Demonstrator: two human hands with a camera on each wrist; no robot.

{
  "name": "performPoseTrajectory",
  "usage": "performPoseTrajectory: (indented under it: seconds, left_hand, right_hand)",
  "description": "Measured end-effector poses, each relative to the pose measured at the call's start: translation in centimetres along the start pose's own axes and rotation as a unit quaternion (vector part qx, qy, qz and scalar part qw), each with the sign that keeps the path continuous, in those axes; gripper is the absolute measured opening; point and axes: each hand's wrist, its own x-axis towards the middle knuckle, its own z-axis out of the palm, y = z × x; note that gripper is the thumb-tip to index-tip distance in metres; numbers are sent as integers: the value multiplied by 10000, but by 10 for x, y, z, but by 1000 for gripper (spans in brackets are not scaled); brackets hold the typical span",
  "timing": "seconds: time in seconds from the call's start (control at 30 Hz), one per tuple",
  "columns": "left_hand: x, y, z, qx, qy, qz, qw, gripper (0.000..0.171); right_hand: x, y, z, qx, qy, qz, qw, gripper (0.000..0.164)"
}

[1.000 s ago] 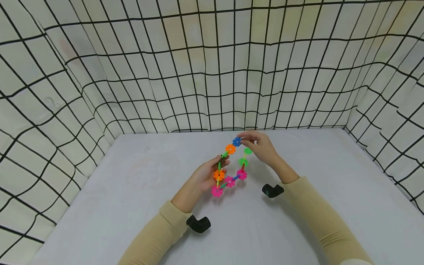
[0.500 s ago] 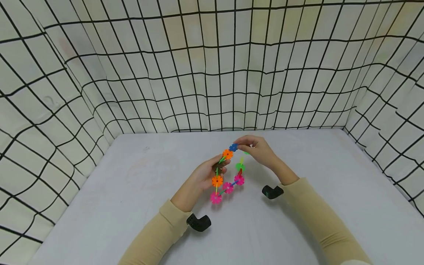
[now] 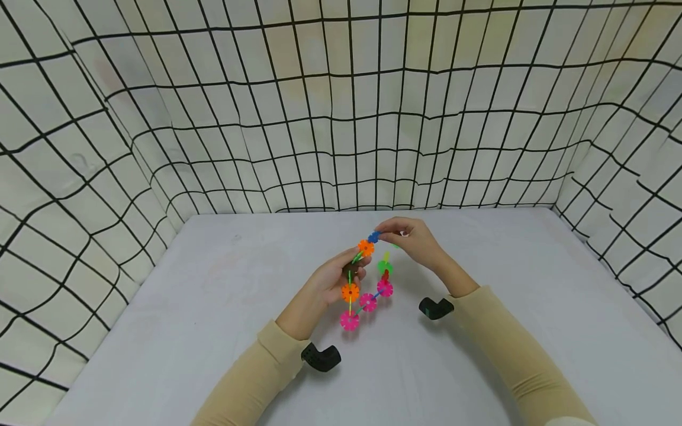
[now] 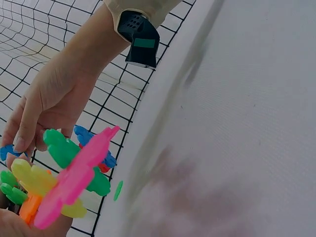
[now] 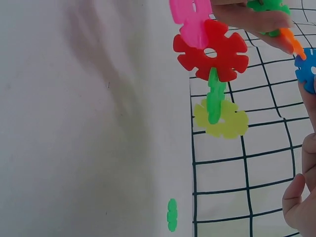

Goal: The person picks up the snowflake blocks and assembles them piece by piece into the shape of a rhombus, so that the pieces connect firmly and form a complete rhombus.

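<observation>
A chain of interlocking plastic snowflake discs hangs in a curve over the table, with a pink disc [image 3: 349, 321] at its lowest bend. My left hand [image 3: 325, 282] grips it by the upper left part, between two orange discs. Its curled fingers partly hide the discs there. At the chain's upper end a blue snowflake disc [image 3: 374, 236] meets an orange disc [image 3: 366, 248]. My right hand [image 3: 418, 241] pinches that blue disc between thumb and fingertips. In the right wrist view, a red disc [image 5: 212, 52], a green one and a yellow disc [image 5: 232, 121] form the other end, hanging free.
A separate green disc [image 5: 172, 215] lies on the white-covered table [image 3: 176, 331], partly behind the right hand in the head view. Black netting [image 3: 341, 118] over white walls encloses the back and sides. Black wrist cameras [image 3: 321, 358] stick out from both sleeves.
Over the last second the right hand has come down and slightly left with the blue disc, and the chain has sunk nearer the viewer. In the last half second the blue disc has turned slightly.
</observation>
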Motion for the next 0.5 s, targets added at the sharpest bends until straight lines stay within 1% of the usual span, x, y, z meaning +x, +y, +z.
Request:
performPoseTrajectory:
  seconds: [0.13,0.2,0.37,0.5]
  left_hand:
    - [0,0,1,128,38,-33,9999,30]
    - [0,0,1,220,63,-61,9997,29]
    - [0,-1,2,302,-42,-148,9994,28]
    - [0,-2,3,280,-130,-177,9994,30]
  right_hand:
    - [0,0,-2,52,-87,-3,9999,15]
    - [0,-1,-3,72,-127,-23,9999,14]
    - [-1,-3,-5,139,-200,-4,9997,13]
    - [-2,-5,-7,172,-218,51,9996,14]
